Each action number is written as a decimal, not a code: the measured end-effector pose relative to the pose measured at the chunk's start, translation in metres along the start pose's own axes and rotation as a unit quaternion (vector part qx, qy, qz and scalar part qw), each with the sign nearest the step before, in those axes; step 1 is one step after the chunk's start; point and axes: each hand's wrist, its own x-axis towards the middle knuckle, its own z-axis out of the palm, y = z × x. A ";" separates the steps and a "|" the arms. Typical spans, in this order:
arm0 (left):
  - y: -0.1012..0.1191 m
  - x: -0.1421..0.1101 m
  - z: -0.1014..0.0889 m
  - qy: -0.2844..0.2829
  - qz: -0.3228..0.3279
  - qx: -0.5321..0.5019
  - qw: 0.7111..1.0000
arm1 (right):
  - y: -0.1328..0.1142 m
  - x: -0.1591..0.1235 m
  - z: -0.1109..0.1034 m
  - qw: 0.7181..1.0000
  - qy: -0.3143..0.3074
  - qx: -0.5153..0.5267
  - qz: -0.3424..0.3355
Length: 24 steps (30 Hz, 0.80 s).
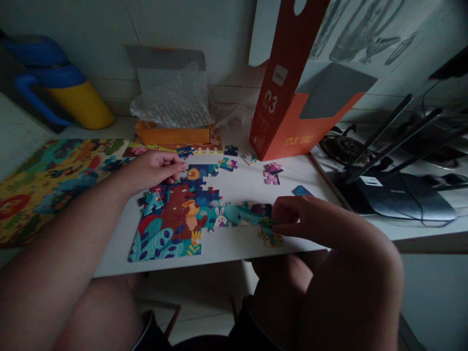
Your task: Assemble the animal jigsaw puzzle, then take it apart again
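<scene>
Table [234, 243]: white, centre of frame; apparently used as a flat bed for the pieces.
Orange box [280, 119]: upright, upper right; interior contents cannot be determined.
Puzzle [179, 214]: part-joined, lower centre, strip extending right; laid flat, likely to keep joints engaged.
Orange tray [175, 136]: upper centre, behind puzzle, probably to free the front; clear plastic [173, 100] rises from it, other contents hidden.
Left hand [155, 169]: puzzle's upper edge; fingers curled, thumb near index; hold cannot be confirmed.
Right hand [294, 214]: strip's right end, perhaps steadying; fingers bent, nearly closed; hold unclear.
Loose pieces [272, 174]: right of centre.
</scene>
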 end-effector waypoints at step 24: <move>0.006 -0.003 0.000 0.040 0.000 -0.040 0.998 | -0.015 0.008 0.012 0.998 0.041 -0.053 -0.003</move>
